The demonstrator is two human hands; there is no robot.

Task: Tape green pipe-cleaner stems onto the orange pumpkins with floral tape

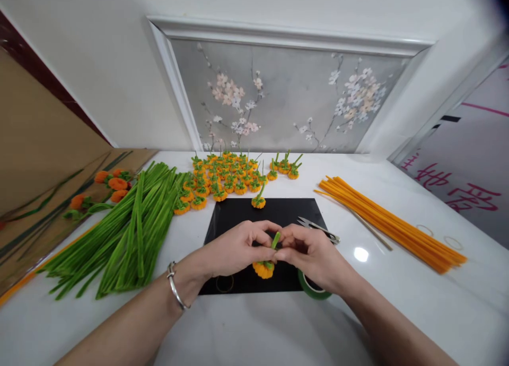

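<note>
Between my two hands is a small orange pumpkin (pixel 263 270) made of fuzzy pipe cleaner, with a green stem (pixel 275 240) pointing up. My left hand (pixel 244 246) pinches its green top from the left, and a silver bangle circles that wrist. From the right, the fingertips of my right hand (pixel 308 252) close on the same green top. Both hands are above a black mat (pixel 234 215). Another finished-looking pumpkin (pixel 258 202) stands at the mat's far edge. Scissors (pixel 318 229) and a roll of green tape (pixel 314 289) lie beside my right hand, which partly covers the roll.
Many similar pumpkins (pixel 222 175) crowd the table behind the mat. Green pipe cleaners (pixel 131 233) are heaped at left, near orange flowers (pixel 118 183) on cardboard (pixel 43 185). Orange pipe cleaners (pixel 389 223) and a thin stick (pixel 374 231) lie at right. A wall panel rises behind.
</note>
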